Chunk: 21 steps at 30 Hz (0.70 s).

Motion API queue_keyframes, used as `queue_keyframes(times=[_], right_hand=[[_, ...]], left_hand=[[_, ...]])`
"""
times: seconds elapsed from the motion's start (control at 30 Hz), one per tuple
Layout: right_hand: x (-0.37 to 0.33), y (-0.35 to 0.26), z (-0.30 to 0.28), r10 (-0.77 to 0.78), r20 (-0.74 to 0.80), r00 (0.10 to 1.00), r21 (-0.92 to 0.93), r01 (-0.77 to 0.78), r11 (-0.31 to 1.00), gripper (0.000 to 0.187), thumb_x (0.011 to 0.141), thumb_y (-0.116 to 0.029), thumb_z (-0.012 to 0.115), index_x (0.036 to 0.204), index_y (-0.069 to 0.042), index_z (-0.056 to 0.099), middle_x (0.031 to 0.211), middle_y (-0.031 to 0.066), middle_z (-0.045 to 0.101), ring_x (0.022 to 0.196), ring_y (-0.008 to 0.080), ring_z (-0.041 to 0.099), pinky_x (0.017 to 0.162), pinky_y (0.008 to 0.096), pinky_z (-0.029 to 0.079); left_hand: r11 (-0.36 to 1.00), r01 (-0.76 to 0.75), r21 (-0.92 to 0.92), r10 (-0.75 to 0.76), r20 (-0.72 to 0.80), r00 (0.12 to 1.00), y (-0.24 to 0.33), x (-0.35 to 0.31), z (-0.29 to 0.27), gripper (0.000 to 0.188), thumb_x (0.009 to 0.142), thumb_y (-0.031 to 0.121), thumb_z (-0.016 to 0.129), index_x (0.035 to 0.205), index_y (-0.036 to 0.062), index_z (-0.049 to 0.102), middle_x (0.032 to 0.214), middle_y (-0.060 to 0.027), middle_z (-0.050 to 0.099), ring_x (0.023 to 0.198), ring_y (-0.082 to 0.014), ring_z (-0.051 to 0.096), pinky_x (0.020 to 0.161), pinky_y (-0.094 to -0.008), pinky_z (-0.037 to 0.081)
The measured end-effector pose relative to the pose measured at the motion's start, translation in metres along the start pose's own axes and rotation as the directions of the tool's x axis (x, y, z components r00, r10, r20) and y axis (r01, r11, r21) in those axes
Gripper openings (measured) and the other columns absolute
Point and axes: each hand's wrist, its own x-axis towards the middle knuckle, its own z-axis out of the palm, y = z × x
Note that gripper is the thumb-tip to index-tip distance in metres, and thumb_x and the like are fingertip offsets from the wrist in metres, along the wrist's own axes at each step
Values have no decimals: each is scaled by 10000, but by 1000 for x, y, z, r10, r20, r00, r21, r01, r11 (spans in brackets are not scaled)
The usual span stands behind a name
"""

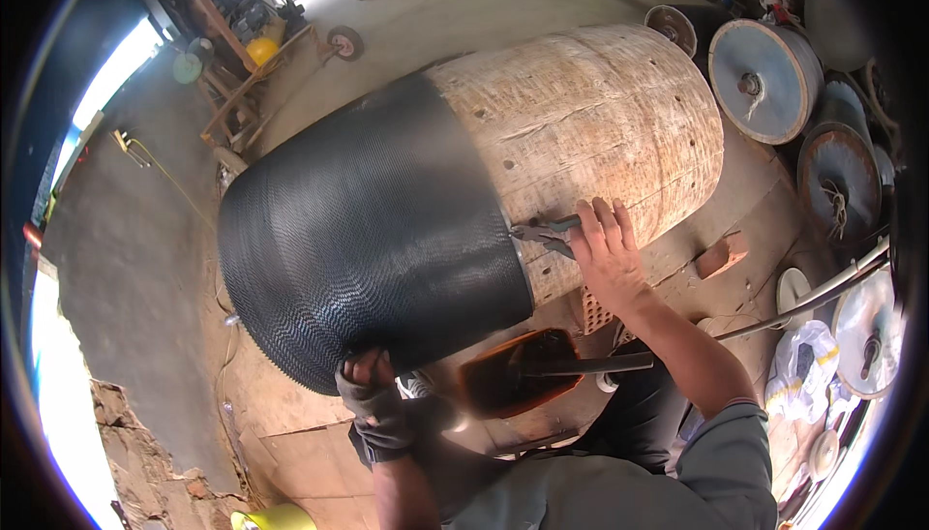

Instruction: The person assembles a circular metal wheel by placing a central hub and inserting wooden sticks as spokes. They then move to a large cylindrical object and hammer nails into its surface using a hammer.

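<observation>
A large drum lies on its side in front of me. Black ridged wrapping (368, 201) covers its left part, and the right part is bare worn wood (590, 123) with small holes. My right hand (612, 259) has its fingers on the handles of dark pliers (544, 234), whose handles are spread. The pliers' jaws rest at the seam where black meets wood. At the drum's near lower left, my left hand (373, 399), in a grey glove with bare fingertips, is closed against the wrapping. Whatever it may grip is hidden.
Below the drum sits a dark-stained tray (523, 371) with a bar across it. A brick (721, 255) lies to the right. Metal rollers (760, 80) stand at the far right, near a long pipe (813, 300). A wheeled frame (242, 94) stands at the far left.
</observation>
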Motion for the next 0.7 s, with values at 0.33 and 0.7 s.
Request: queue_keyframes(times=[0.33,0.7], right_hand=[[-5,-41,-24,113,490,864,221,-249,943,322,845,1,633,1129,69,497,1163,268,435,989,358,549,789,479,549],[9,-92,-56,359,534,765,384,-598,703,388,795,-57,730,1110,60,536,1120,232,510,1057,418,619,825,473,604]], left_hand=[[999,23,49,-23,9,1000,-2,-4,3,177,898,18,727,1037,116,679,984,-103,675,898,-317,623,830,-445,502],[999,-35,28,34,4,999,-9,-6,4,172,895,-2,712,1020,109,671,962,-91,666,862,-295,611,795,-436,495]])
